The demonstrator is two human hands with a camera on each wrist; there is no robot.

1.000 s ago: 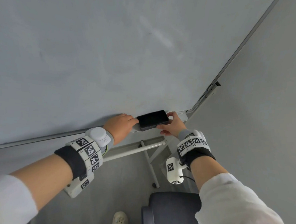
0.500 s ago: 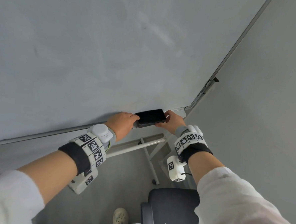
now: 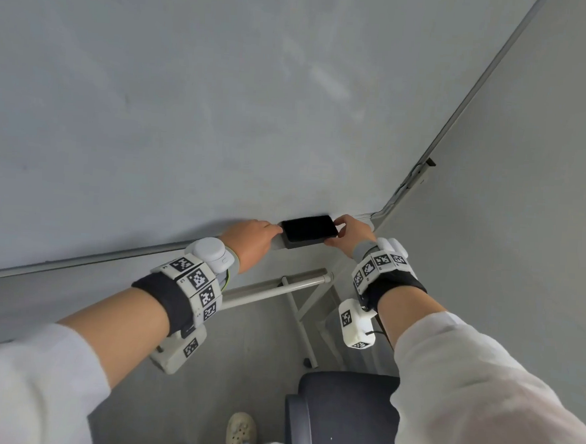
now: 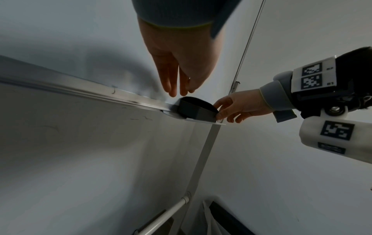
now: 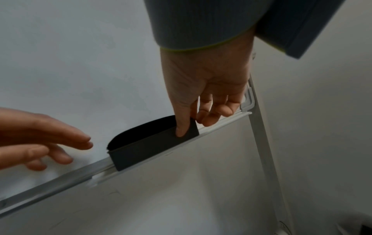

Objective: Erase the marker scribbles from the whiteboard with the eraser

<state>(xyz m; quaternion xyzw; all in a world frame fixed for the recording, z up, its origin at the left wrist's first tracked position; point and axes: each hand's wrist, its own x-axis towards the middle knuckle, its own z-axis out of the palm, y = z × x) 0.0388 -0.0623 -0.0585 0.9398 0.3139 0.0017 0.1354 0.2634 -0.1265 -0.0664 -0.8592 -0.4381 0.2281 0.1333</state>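
Note:
The black eraser [image 3: 308,230] lies felt side up on the ledge at the whiteboard's [image 3: 188,112] bottom right corner. My left hand [image 3: 270,232] reaches to its left end with straight fingers, the tips just short of the eraser [image 5: 149,143] in the right wrist view. My right hand [image 3: 344,232] pinches the right end, with the thumb [image 5: 182,127] on the front face and the index finger on top in the left wrist view [image 4: 219,103]. The board shows only faint smears, no clear scribbles.
A metal rail [image 3: 76,263] runs along the board's bottom edge. Below are the stand's crossbar [image 3: 280,286], a dark chair [image 3: 341,417] and a shoe [image 3: 241,431]. A grey wall [image 3: 524,236] closes in on the right of the board's frame.
Both hands have stayed at the eraser's two ends. The eraser has shifted slightly towards the board's corner and lies flatter on the ledge.

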